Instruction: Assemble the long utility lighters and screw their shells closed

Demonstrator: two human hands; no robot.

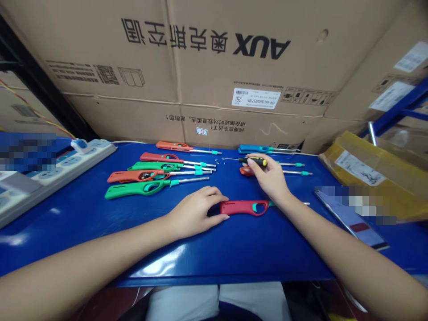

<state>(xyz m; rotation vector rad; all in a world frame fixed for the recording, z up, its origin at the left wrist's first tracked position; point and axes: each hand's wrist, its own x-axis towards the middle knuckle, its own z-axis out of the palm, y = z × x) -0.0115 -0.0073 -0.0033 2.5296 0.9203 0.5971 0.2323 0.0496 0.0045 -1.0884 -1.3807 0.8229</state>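
My left hand (200,211) rests on the blue table, its thumb and fingers closed on the handle end of a red long-necked lighter (240,207). That lighter lies flat, its metal tip pointing right and partly hidden by my right forearm. In my right hand (269,176) is a screwdriver (256,161) with a black and yellow handle. The screwdriver's thin shaft points left, its tip by a few tiny screws (217,161) on the table. Beneath my right hand lies an orange lighter (245,170), partly covered.
Several orange, red and green lighters (137,189) lie in a group at left. A blue lighter (256,149) lies at the back. Power strips (60,174) line the left edge. A phone (351,218) and a yellow-taped package (361,178) sit right. A large cardboard box (207,80) stands behind.
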